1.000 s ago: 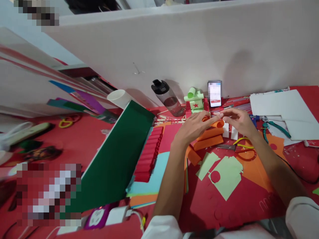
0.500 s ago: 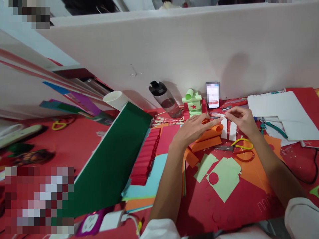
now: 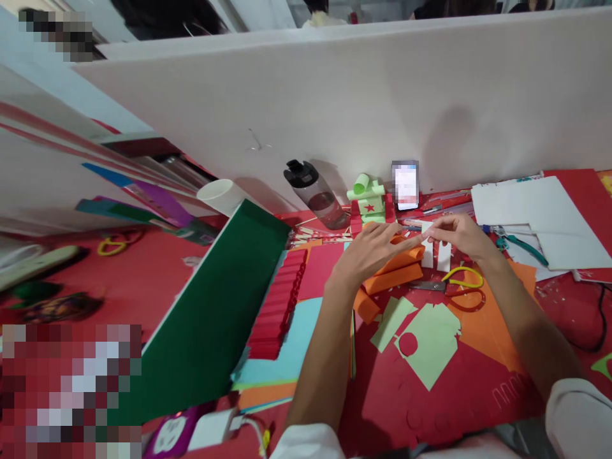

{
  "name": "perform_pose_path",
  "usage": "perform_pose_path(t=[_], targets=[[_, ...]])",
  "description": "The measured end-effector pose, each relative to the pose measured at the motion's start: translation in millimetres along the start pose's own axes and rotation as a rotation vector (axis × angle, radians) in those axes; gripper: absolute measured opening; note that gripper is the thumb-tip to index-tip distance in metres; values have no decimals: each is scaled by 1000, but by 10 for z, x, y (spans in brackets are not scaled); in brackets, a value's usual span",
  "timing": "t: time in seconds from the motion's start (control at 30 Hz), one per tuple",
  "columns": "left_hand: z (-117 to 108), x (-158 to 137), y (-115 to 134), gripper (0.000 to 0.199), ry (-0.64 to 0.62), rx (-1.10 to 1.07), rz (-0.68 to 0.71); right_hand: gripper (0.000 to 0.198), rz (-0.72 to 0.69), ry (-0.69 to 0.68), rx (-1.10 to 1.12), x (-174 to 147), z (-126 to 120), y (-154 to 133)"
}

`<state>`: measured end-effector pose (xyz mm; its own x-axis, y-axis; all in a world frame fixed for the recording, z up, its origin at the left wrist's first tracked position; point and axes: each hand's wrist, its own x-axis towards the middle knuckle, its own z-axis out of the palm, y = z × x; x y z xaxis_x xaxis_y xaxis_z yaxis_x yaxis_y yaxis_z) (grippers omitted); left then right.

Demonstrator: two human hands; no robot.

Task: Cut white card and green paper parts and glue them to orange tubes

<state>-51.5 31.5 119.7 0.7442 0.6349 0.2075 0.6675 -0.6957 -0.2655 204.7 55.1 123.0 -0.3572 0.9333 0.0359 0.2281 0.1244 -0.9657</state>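
Note:
My left hand (image 3: pixel 367 254) reaches over several rolled orange paper tubes (image 3: pixel 396 276), palm down, its index finger stretched to the right. At that fingertip, the thumb and fingers of my right hand (image 3: pixel 459 236) are pinched together; anything between them is too small to make out. Below my right hand lie white paper strips (image 3: pixel 444 258). Scissors (image 3: pixel 445 287) with yellow and red handles rest in front of the strips. Closer to me is a cut light green sheet (image 3: pixel 430 347) with a round hole. Behind my left hand stands a light green and red paper model (image 3: pixel 373 207) bearing a red star.
A dark-lidded bottle (image 3: pixel 318 197) and a lit phone (image 3: pixel 406 186) stand near the white partition (image 3: pixel 335 102). Teal-handled pliers (image 3: pixel 526 247) and white board pieces (image 3: pixel 564 217) lie right. A tilted green board (image 3: pixel 205 319) and folded red paper (image 3: pixel 277 306) are left.
My right hand has moved slightly left and down, so its pinched fingers now meet my left index fingertip. My left hand stays over the orange tubes. The view has shifted a little.

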Motion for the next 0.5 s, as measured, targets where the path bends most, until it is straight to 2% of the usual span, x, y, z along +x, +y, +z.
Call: perform_pose_path(t=[0.23, 0.5], targets=[[25, 29, 24, 69, -23, -6, 6, 19, -2, -1, -100, 20, -32, 69], [-9, 3, 7, 74, -10, 19, -15, 19, -31, 0, -164, 25, 32, 35]])
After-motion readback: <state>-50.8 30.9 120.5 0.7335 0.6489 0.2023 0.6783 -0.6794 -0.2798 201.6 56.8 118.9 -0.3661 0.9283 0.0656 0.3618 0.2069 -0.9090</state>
